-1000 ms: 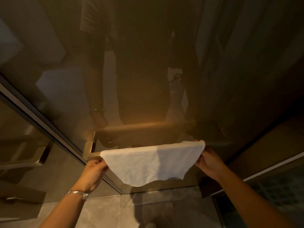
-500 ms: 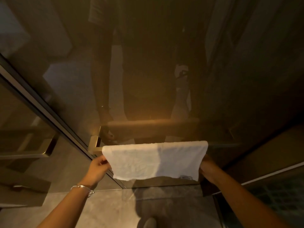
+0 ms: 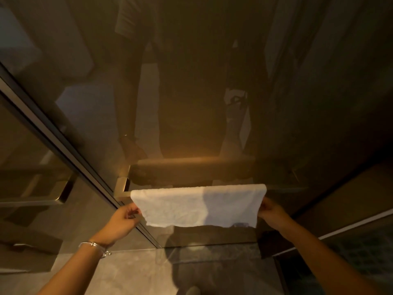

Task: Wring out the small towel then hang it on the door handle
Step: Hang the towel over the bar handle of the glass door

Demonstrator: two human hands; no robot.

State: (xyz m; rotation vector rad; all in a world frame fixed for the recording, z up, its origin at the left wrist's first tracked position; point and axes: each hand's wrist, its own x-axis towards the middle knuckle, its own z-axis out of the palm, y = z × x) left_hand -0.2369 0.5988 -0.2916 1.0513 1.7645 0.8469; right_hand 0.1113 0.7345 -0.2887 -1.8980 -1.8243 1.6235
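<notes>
The small white towel (image 3: 197, 206) hangs spread flat over the horizontal bar of the door handle (image 3: 121, 189), covering most of the bar; only the brass left bracket shows. My left hand (image 3: 124, 218) pinches the towel's lower left edge between thumb and fingers. At the towel's right edge, my right hand (image 3: 270, 211) holds the cloth, its fingers partly hidden behind it. A silver bracelet sits on my left wrist.
The handle is mounted on a dark glass door (image 3: 212, 103) that mirrors my body and the towel. A metal door frame (image 3: 63, 141) runs diagonally at left, with another handle (image 3: 61, 192) behind it. Grey tiled floor (image 3: 131, 273) lies below.
The towel's front flap has been drawn down and straightened from a sagging curve to a flat rectangle. Both hands slid lower along its side edges.
</notes>
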